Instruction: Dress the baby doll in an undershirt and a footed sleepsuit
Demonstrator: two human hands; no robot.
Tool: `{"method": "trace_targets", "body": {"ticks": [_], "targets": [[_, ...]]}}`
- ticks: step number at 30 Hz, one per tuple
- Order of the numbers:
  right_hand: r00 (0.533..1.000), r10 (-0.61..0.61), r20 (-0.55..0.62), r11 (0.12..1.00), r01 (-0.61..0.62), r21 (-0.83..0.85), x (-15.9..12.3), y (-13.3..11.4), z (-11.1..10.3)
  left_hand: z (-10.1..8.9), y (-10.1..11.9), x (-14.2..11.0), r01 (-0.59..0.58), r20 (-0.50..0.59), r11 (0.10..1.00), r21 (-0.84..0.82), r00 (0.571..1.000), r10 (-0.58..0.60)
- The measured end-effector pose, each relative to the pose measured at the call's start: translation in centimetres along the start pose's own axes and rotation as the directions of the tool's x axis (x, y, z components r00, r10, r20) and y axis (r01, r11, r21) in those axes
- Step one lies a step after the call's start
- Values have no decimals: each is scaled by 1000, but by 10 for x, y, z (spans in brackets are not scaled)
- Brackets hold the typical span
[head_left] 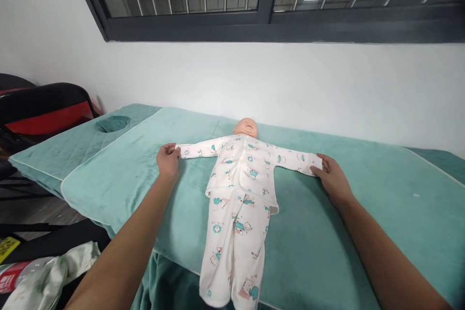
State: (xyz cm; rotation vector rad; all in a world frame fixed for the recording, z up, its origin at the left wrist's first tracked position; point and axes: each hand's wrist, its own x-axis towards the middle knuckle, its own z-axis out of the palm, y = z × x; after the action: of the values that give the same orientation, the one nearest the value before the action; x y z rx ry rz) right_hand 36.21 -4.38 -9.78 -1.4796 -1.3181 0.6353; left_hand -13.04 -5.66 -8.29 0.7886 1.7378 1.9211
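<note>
A baby doll [246, 127] lies on its back, dressed in a white printed baby shirt [241, 167] and matching baby pants [232, 247]. Both shirt sleeves are stretched out to the sides. My left hand [169, 159] pinches the cuff of the sleeve on the left. At the opposite cuff, my right hand [331, 177] has the sleeve end between thumb and fingers. Only the doll's head shows; its hands and feet are hidden by the clothes. The pant legs reach past the near edge of the bed.
The massage bed [363, 252] has a green cover and a face hole [112, 124] at its left end. A black and red chair [51, 111] stands beyond that end. At lower left are a bottle [22, 273] and a crumpled cloth [54, 276]. A white wall and window [269, 24] rise behind.
</note>
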Motion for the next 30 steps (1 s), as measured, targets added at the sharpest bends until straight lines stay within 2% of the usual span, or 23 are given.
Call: {"method": "trace_targets", "body": {"ticks": [4,7,11,14,18,21,24,27,30], "targets": [[996,-88,-28,968,79,-238,9,7,0,-3,-4,16,18,5,998,-67,1000,-18],[996,-82,-25,941,69,-332,10,4,2,-3,-5,20,7,3,998,-56,1000,-7],[997,-71,-28,924,56,-377,6,-4,5,-1,-4,15,-51,-4,998,43,999,51],[995,-56,-77,910,19,-415,-1,-7,4,-2,-1,7,-123,-7,978,168,992,126],[987,-66,-149,904,-5,-427,-29,-14,3,-12,4,-12,-227,24,931,287,973,230],[970,-207,-126,904,140,-404,-69,-26,13,-22,5,-41,-297,113,903,309,955,275],[935,-346,80,877,352,-326,-119,-45,31,-30,4,-82,-361,330,895,261,905,269],[877,-396,272,838,467,-283,-162,-63,52,-35,3,-121,-401,557,899,176,793,245],[834,-418,359,786,530,-317,-190,-76,65,-42,5,-142,-403,662,909,105,710,239]]}}
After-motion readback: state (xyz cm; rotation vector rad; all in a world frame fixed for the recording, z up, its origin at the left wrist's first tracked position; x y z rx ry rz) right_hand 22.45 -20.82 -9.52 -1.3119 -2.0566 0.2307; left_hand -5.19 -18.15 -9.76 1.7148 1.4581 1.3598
